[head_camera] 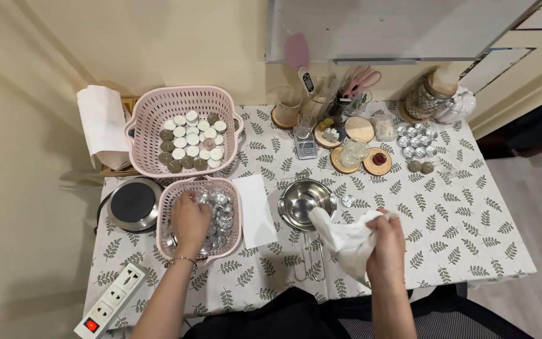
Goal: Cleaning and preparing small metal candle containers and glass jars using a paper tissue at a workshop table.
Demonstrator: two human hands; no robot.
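Two pink baskets crowd the table's left edge: the left hand (pixel 191 221) reaches into the nearer small basket (pixel 234 213), fingers curled among the empty metal cups (pixel 222 210). The right hand (pixel 385 242) clenches a white cloth (pixel 346 242) near the front edge, just beside the steel pot (pixel 299 199). Open tablecloth (pixel 465 232) lies to the right; a hot plate (pixel 133 203) and power strip (pixel 111 300) hem the left.

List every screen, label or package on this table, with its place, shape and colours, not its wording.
Pocket scale: table's far middle, small silver rectangle with a pale screen strip.
Probe thermometer: upright behind the scale, white head, small dark screen.
Power strip: near left table edge, white bar, red switch.
Clear bag: far right of middle, crumpled, pale contents.
No readable labels seen.
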